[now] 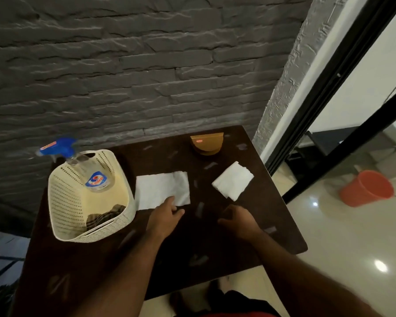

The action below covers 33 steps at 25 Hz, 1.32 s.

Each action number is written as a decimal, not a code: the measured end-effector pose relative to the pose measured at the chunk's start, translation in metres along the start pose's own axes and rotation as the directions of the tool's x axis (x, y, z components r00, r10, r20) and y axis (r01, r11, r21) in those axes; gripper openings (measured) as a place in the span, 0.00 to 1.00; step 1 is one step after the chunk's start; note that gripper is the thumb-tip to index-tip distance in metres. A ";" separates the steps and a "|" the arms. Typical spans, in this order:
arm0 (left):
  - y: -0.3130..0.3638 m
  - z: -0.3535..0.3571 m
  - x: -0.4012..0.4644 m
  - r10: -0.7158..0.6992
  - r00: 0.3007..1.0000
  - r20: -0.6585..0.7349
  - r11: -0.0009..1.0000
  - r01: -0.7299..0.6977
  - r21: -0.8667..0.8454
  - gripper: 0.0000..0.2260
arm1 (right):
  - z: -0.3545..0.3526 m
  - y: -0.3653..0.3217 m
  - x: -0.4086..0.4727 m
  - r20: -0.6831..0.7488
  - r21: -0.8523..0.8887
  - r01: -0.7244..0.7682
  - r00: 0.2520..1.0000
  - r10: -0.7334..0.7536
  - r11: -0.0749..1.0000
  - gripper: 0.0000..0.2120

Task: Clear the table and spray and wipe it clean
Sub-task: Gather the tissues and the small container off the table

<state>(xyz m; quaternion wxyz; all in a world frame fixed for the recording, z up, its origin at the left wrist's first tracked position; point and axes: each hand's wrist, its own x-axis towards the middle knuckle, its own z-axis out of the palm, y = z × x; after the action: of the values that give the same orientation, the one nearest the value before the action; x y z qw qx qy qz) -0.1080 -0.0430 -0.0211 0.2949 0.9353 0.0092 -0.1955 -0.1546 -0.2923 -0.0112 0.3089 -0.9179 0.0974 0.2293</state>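
Dark brown surface [215,236] against grey stone wall: the flat white paper napkin [161,190], long axis left-right beside the cream perforated basket [62,202], lies just ahead of the left hand [167,217], whose loosely spread fingers [177,212] touch its near edge; the right hand [238,221], curled and empty, sits farther off.

Bare table [215,236] between tissues [161,191]

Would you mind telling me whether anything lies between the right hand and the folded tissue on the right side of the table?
Nothing visible does. The right hand hovers over bare dark table, and the folded tissue lies just beyond it with only open tabletop between. The left hand is off to the side at the other tissue.
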 end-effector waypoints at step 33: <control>0.018 0.029 0.037 0.047 0.994 0.100 0.974 -0.024 -0.224 0.15 | 0.046 -0.045 0.100 0.186 0.633 -0.404 0.907 0.377 0.661 0.08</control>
<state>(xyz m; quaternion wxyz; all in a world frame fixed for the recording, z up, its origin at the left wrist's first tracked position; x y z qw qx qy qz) -0.0818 -0.0774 -0.0469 0.4011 0.8850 -0.0011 -0.2367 -0.0691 -0.2321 -0.0679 0.5572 -0.7021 0.3600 0.2588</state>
